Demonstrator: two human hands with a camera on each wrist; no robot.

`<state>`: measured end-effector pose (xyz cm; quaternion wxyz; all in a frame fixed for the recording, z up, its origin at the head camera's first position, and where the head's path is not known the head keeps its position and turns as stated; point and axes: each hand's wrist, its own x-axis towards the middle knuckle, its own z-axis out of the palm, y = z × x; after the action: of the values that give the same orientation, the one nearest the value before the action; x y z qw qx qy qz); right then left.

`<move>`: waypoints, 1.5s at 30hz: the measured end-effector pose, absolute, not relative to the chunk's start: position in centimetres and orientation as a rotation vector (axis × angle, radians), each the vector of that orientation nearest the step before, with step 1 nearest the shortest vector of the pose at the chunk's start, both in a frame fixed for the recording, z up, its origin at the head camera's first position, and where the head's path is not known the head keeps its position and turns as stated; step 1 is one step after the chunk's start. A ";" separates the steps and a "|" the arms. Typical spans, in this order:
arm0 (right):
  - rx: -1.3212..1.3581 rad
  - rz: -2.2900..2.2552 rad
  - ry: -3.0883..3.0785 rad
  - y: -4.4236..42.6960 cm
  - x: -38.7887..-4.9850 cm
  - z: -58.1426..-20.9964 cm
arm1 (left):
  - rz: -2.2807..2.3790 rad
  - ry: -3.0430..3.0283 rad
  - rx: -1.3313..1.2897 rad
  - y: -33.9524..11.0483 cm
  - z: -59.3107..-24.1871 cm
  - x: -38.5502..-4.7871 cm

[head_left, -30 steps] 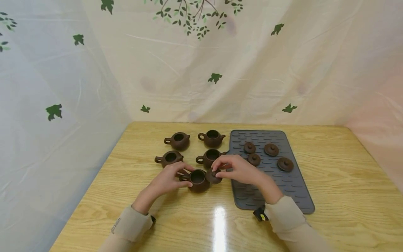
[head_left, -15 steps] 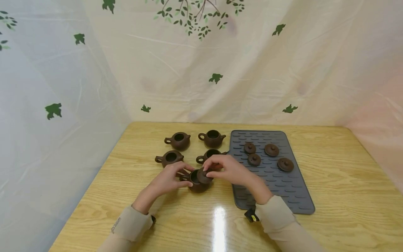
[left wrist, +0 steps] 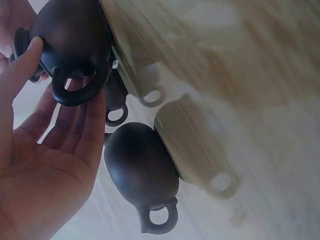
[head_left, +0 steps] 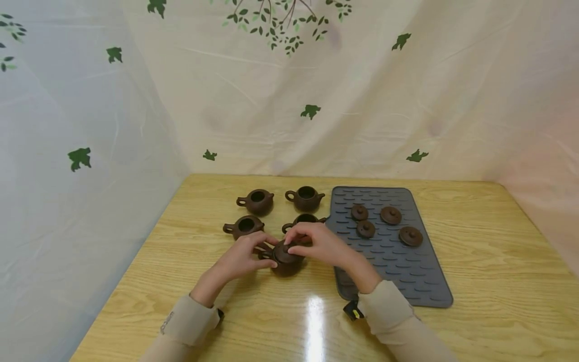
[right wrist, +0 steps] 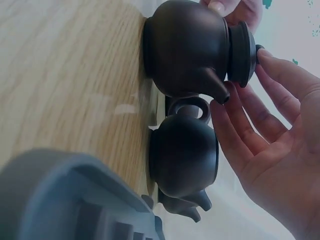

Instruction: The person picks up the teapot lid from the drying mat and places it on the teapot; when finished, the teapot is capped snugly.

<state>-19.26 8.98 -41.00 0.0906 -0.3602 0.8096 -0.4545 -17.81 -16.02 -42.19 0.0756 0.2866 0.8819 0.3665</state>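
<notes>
Left hand is gripping teapot on counter | right hand is pinching lid by its knob, over the teapot | step: apparently seating lid | next: likely needing level, gentle lowering

Behind a yellowish, wood-grained table rose creased, pale sheeting, bluish on the left, cream at the centre and pinkish on the right, printed with green bird-like shapes and a leafy branch. A bright reflection streaked the table's near part.
</notes>
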 end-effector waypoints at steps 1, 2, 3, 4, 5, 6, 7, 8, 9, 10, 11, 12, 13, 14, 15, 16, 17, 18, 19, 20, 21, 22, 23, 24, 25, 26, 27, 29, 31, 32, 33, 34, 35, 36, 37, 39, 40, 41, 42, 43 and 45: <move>-1.070 -1.353 2.406 8.9 -19.3 -41.0 | 1.094 2.648 0.857 -16.0 -42.1 -17.8; -1.070 -1.356 2.406 8.8 -19.3 -41.1 | 1.091 2.651 0.853 -16.0 -42.1 -17.8; -1.068 -1.358 2.405 8.8 -19.3 -41.1 | 1.088 2.654 0.850 -16.0 -42.1 -17.8; -1.066 -1.360 2.406 8.7 -19.3 -41.2 | 1.086 2.656 0.847 -16.0 -42.0 -17.8; -1.062 -1.360 2.407 8.7 -19.3 -41.2 | 1.084 2.658 0.845 -16.0 -42.0 -17.8; -1.060 -1.361 2.407 8.6 -19.3 -41.3 | 1.082 2.659 0.843 -16.0 -42.0 -17.8; -1.056 -1.360 2.409 8.6 -19.3 -41.3 | 1.083 2.658 0.842 -15.9 -42.0 -17.8; -1.050 -1.358 2.410 8.6 -19.4 -41.4 | 1.083 2.658 0.841 -15.9 -42.0 -17.8; -1.042 -1.356 2.411 8.5 -19.4 -41.5 | 1.082 2.658 0.842 -16.0 -42.0 -17.8; -1.037 -1.355 2.411 8.5 -19.4 -41.6 | 1.082 2.657 0.842 -16.0 -42.0 -17.8; -1.032 -1.353 2.410 8.5 -19.5 -41.6 | 1.082 2.656 0.843 -16.0 -42.0 -17.8; -1.027 -1.351 2.410 8.5 -19.5 -41.7 | 1.083 2.655 0.844 -16.0 -42.0 -17.8; -1.021 -1.351 2.408 8.5 -19.5 -41.7 | 1.085 2.654 0.845 -16.0 -42.0 -17.8; -1.017 -1.352 2.407 8.4 -19.5 -41.8 | 1.088 2.652 0.845 -16.0 -42.0 -17.8; -1.013 -1.354 2.405 8.4 -19.5 -41.8 | 1.090 2.651 0.848 -16.0 -42.0 -17.8; -1.010 -1.357 2.402 8.4 -19.5 -41.8 | 1.093 2.650 0.850 -16.0 -42.0 -17.8; -1.007 -1.358 2.401 8.4 -19.5 -41.8 | 1.094 2.649 0.852 -16.0 -42.0 -17.8; -1.007 -1.360 2.399 8.4 -19.5 -41.8 | 1.093 2.649 0.854 -16.0 -41.9 -17.8; -1.007 -1.362 2.397 8.4 -19.5 -41.8 | 1.093 2.649 0.854 -16.0 -41.9 -17.8; -1.009 -1.363 2.396 8.3 -19.5 -41.9 | 1.093 2.648 0.853 -16.0 -41.8 -17.8; -1.009 -1.365 2.395 8.3 -19.5 -41.9 | 1.090 2.649 0.854 -16.1 -41.8 -17.8; -1.013 -1.364 2.396 8.3 -19.5 -41.9 | 1.087 2.650 0.852 -16.1 -41.8 -17.8; -1.017 -1.364 2.396 8.3 -19.5 -41.9 | 1.085 2.648 0.850 -16.1 -41.7 -17.8; -1.018 -1.364 2.396 8.3 -19.5 -41.9 | 1.084 2.646 0.848 -16.1 -41.7 -17.8; -1.020 -1.364 2.397 8.3 -19.5 -41.9 | 1.085 2.644 0.847 -16.1 -41.7 -17.8; -1.019 -1.365 2.397 8.3 -19.5 -41.9 | 1.086 2.642 0.846 -16.1 -41.6 -17.8; -1.017 -1.364 2.399 8.3 -19.5 -41.8 | 1.086 2.639 0.845 -16.1 -41.6 -17.8; -1.010 -1.363 2.399 8.3 -19.5 -41.7 | 1.089 2.633 0.844 -16.1 -41.5 -17.8; -1.004 -1.362 2.401 8.2 -19.5 -41.7 | 1.091 2.631 0.847 -16.1 -41.5 -17.9; -1.001 -1.361 2.402 8.2 -19.5 -41.7 | 1.092 2.631 0.847 -16.1 -41.5 -17.9; -1.002 -1.359 2.404 8.2 -19.5 -41.7 | 1.093 2.631 0.849 -16.1 -41.5 -17.9; -1.002 -1.359 2.403 8.2 -19.4 -41.7 | 1.093 2.632 0.852 -16.1 -41.5 -17.9; -1.002 -1.356 2.406 8.2 -19.4 -41.6 | 1.094 2.631 0.856 -16.1 -41.5 -17.9; -1.001 -1.354 2.408 8.3 -19.4 -41.6 | 1.096 2.631 0.858 -16.1 -41.6 -17.9; -1.001 -1.352 2.409 8.3 -19.4 -41.6 | 1.098 2.630 0.861 -16.1 -41.6 -17.9; -0.998 -1.346 2.415 8.3 -19.4 -41.7 | 1.099 2.629 0.867 -16.1 -41.6 -17.9; -0.996 -1.344 2.417 8.3 -19.4 -41.7 | 1.099 2.629 0.868 -16.1 -41.6 -17.9; -0.998 -1.341 2.420 8.4 -19.4 -41.7 | 1.100 2.628 0.869 -16.1 -41.6 -17.9; -0.997 -1.340 2.421 8.4 -19.4 -41.7 | 1.099 2.628 0.867 -16.1 -41.6 -17.9; -0.996 -1.339 2.421 8.4 -19.4 -41.7 | 1.098 2.628 0.867 -16.1 -41.6 -17.9; -0.996 -1.340 2.419 8.5 -19.4 -41.8 | 1.095 2.629 0.864 -16.1 -41.6 -17.9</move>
<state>-19.40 8.46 -41.78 0.1010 -0.3373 0.8188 -0.4535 -17.87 -16.07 -41.64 0.0825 0.2891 0.8804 0.3668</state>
